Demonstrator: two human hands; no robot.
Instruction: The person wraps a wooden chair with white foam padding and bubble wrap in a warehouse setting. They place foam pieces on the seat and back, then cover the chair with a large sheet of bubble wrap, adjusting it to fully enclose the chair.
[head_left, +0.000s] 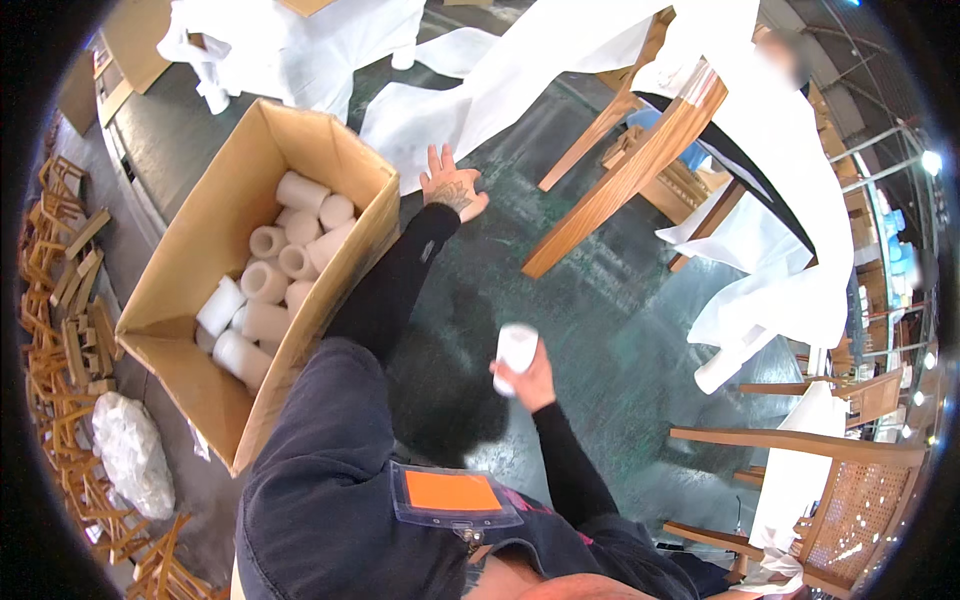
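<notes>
A small white roll (517, 350), which looks like foam wrap, stands upright in my right hand (530, 380), with the fingers closed around it. My left hand (455, 188) reaches forward past the box, its fingers spread and nothing in it. Just beyond those fingers a long white sheet (415, 130) trails over the dark green floor. On my left stands an open cardboard box (215, 215) holding several white foam rolls (264, 282). My left forearm passes along the box's right side.
Wooden legs (630, 170) of a piece of furniture partly draped in white sheet slant down ahead right. A wooden chair with a woven panel (850, 490) is at the lower right. Wooden frames (60, 330) and a clear plastic bundle (132, 455) lie far left. Another person (780, 55) is beyond the furniture.
</notes>
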